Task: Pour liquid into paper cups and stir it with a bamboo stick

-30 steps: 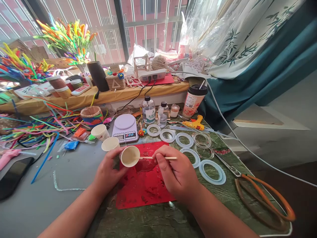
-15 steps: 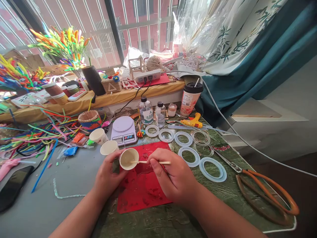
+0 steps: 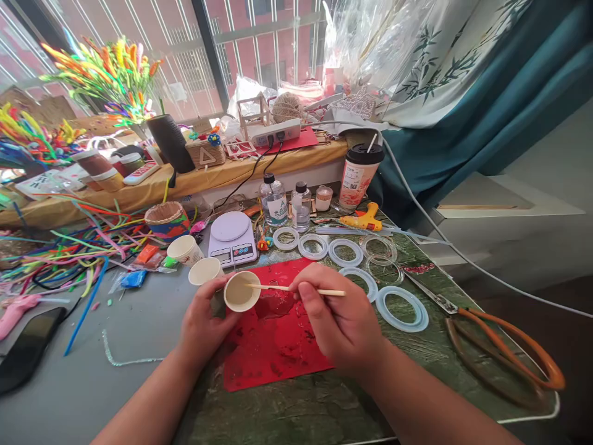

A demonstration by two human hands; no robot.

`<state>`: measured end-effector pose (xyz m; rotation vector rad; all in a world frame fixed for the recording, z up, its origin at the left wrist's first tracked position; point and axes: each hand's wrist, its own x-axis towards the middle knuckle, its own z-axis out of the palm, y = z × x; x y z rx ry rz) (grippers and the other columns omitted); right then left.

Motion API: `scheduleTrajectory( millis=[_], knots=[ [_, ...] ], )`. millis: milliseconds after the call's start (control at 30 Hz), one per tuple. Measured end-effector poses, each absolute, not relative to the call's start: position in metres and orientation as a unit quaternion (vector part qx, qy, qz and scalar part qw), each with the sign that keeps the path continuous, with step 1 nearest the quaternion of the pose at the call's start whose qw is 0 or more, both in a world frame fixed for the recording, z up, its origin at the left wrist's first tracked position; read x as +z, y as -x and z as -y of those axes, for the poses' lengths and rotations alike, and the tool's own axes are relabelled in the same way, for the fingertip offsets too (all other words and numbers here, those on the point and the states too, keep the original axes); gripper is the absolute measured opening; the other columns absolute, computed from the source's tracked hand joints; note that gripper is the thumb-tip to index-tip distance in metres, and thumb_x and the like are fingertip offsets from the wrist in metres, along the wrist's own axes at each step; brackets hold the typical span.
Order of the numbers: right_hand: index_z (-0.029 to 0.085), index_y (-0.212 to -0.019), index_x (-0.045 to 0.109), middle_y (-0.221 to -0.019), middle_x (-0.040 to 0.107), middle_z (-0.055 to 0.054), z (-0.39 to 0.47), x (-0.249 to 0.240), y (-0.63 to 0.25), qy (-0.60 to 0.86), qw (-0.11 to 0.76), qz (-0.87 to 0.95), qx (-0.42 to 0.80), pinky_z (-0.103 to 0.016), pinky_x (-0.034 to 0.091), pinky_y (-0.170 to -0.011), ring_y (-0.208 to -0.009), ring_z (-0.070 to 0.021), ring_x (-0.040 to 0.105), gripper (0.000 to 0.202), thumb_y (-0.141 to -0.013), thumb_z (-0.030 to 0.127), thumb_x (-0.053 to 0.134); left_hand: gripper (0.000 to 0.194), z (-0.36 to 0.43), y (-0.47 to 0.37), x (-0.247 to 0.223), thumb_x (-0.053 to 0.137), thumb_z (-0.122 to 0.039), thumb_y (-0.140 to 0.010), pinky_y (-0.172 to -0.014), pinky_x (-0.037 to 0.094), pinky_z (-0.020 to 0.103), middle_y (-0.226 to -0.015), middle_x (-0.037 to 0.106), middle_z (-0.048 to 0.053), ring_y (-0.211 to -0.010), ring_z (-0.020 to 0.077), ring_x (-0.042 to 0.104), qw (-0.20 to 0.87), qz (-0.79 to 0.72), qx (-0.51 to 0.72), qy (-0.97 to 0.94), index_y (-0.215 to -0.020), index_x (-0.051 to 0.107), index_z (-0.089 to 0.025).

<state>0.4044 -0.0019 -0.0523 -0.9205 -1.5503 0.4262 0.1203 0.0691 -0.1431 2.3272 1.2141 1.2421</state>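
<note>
A small paper cup (image 3: 241, 301), tilted so its inside shows, is wrapped by the fingers of my left hand (image 3: 204, 318). My right hand (image 3: 338, 315) pinches a thin wooden stick (image 3: 278, 288), whose far tip reaches inside the cup's mouth. Under both hands lies a stained red sheet (image 3: 273, 346). Another paper cup (image 3: 205, 271) stands just behind my left hand, with a further paper cup (image 3: 184, 249) beyond it. Several pale ring moulds (image 3: 402, 308) lie to the right and behind the sheet.
Behind are a scale (image 3: 231, 238), two clear bottles (image 3: 273, 201), a drink cup (image 3: 360, 176) and a yellow glue gun (image 3: 364, 217). Large scissors (image 3: 509, 346) lie right; a phone (image 3: 30, 349) and coloured pipe cleaners (image 3: 88, 247) lie left.
My right hand has moved right and slightly up with the stick, which now sits less deep across the cup. The view has shifted slightly.
</note>
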Motion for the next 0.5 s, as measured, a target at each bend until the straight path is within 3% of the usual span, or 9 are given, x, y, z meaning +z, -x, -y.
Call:
scheduleTrajectory(
  millis=[500],
  knots=[
    [0.025, -0.104, 0.063, -0.086, 0.071, -0.003, 0.0003, -0.0549, -0.3972, 0.361, 0.567, 0.719, 0.177, -0.034, 0.056, -0.072, -0.077, -0.0202, 0.067, 0.018, -0.110, 0.011, 0.052, 0.061, -0.0676, -0.1196, -0.1417, 0.088, -0.030, -0.093, -0.117, 0.065, 0.055, -0.144, 0.079, 0.014, -0.136, 0.0321, 0.078, 0.116, -0.416, 0.414, -0.801, -0.147, 0.059, -0.029]
  ],
)
